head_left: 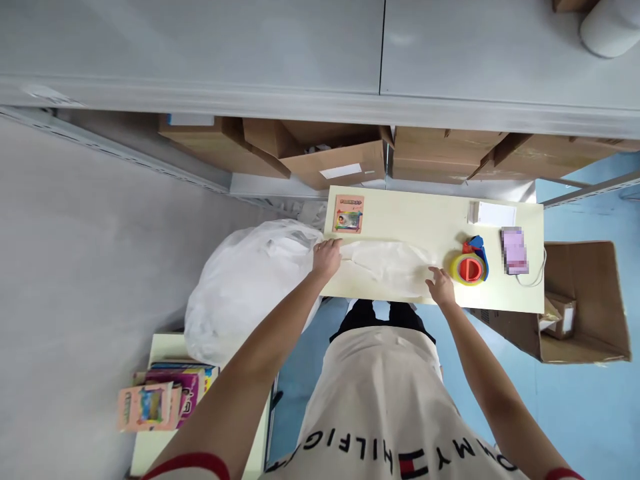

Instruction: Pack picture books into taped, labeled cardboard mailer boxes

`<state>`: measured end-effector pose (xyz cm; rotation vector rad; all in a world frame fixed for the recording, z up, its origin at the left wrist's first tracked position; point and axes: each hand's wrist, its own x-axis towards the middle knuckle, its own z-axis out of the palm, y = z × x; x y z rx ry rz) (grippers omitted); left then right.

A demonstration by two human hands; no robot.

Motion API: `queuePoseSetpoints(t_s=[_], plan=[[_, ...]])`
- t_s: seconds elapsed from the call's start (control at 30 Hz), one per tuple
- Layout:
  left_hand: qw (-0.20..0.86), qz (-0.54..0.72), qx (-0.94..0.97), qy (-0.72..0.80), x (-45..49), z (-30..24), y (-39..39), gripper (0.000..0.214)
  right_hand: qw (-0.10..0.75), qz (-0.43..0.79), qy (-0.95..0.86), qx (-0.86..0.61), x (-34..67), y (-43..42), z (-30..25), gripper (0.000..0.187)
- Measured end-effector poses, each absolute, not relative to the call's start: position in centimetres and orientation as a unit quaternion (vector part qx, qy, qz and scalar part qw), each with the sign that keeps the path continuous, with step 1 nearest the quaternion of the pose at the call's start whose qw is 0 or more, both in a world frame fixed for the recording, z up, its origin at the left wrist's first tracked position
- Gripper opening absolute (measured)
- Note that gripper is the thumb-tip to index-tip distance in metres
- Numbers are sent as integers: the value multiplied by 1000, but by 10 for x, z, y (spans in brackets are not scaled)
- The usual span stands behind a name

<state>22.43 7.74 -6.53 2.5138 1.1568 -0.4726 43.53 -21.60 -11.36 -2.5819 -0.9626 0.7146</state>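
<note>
A white plastic bag [387, 265] lies flat on the pale yellow table [425, 213]. My left hand [327, 257] grips its left end at the table's left edge, fingers curled on the plastic. My right hand [441, 285] rests on the bag's right end near the front edge, fingers closed on it. A small pink picture book [349, 213] lies just behind the left hand. A yellow tape dispenser with a red core [469, 268] sits right beside the right hand.
A big sack of white bags [245, 287] stands left of the table. A stack of picture books [160, 400] lies on a low table at lower left. A pink phone [514, 250] and white card [493, 213] lie on the table's right. Open cardboard boxes [585, 300] stand behind and right.
</note>
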Motion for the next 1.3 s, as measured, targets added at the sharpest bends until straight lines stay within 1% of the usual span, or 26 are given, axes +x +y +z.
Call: queuePoseSetpoints(t_s=[0.1, 0.17, 0.23, 0.3, 0.33, 0.37, 0.43, 0.5, 0.57, 0.63, 0.8, 0.9, 0.97, 1.03, 1.1, 1.17, 1.23, 1.3], plan=[[126, -79, 907, 394, 229, -61, 61, 64, 115, 182, -350, -911, 429, -222, -113, 52], [138, -54, 929, 339, 236, -59, 47, 68, 108, 130, -378, -910, 426, -221, -110, 56], [188, -69, 945, 259, 242, -63, 31, 62, 115, 123, -434, -885, 424, -216, -108, 56], [233, -112, 943, 211, 246, -75, 17, 56, 109, 157, -490, -850, 423, -206, -110, 60], [243, -139, 937, 210, 246, -82, 11, 60, 94, 181, -506, -838, 423, -201, -113, 65], [245, -167, 929, 222, 245, -90, 7, 70, 69, 207, -512, -831, 423, -197, -115, 73], [240, -216, 911, 255, 239, -105, 3, 98, 5, 252, -505, -825, 423, -192, -121, 93], [235, -246, 898, 280, 231, -116, 3, 119, -55, 278, -491, -824, 424, -193, -125, 106], [234, -255, 890, 295, 225, -122, 6, 131, -92, 280, -482, -825, 426, -197, -127, 113], [234, -258, 887, 303, 222, -125, 9, 139, -110, 275, -482, -824, 429, -201, -127, 117], [243, -265, 882, 303, 221, -128, 11, 143, -126, 277, -487, -818, 432, -205, -125, 120], [245, -250, 887, 301, 220, -124, 8, 142, -127, 275, -484, -821, 428, -204, -115, 121], [248, -229, 895, 292, 219, -118, 6, 138, -111, 263, -486, -826, 425, -198, -101, 117], [261, -186, 902, 289, 219, -111, 10, 131, -64, 250, -490, -832, 422, -181, -86, 104], [283, -110, 901, 311, 221, -107, 22, 119, 15, 253, -494, -832, 421, -150, -75, 86], [312, -14, 879, 360, 225, -110, 46, 101, 108, 286, -482, -821, 419, -106, -74, 72], [351, 65, 833, 423, 230, -120, 77, 85, 191, 328, -449, -809, 414, -57, -84, 63], [391, 88, 773, 492, 234, -134, 109, 75, 281, 389, -360, -800, 405, -14, -102, 57]])
